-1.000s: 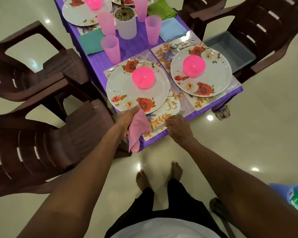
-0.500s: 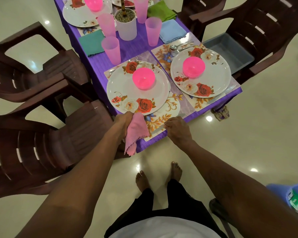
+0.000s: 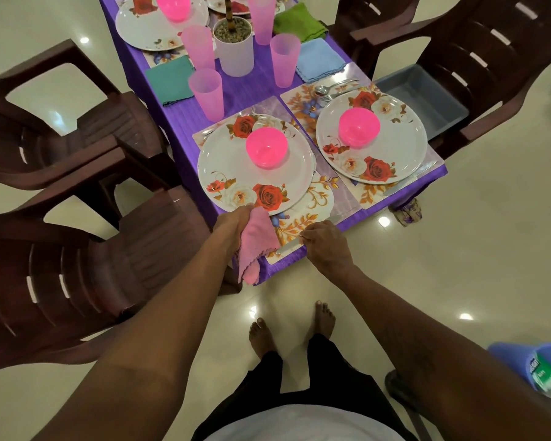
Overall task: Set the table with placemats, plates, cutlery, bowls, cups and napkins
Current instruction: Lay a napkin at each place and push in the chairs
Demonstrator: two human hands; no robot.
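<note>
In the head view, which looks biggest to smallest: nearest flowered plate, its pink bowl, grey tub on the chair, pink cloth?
1. Nearest plate.
2. Grey tub, though it lies farther away.
3. Pink cloth and pink bowl look alike; the cloth hangs bunched, so unranked.

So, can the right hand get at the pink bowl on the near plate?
Probably yes: the pink bowl sits uncovered on the near plate beyond the right hand, but that hand seems to pinch a knife it must release first.
</note>
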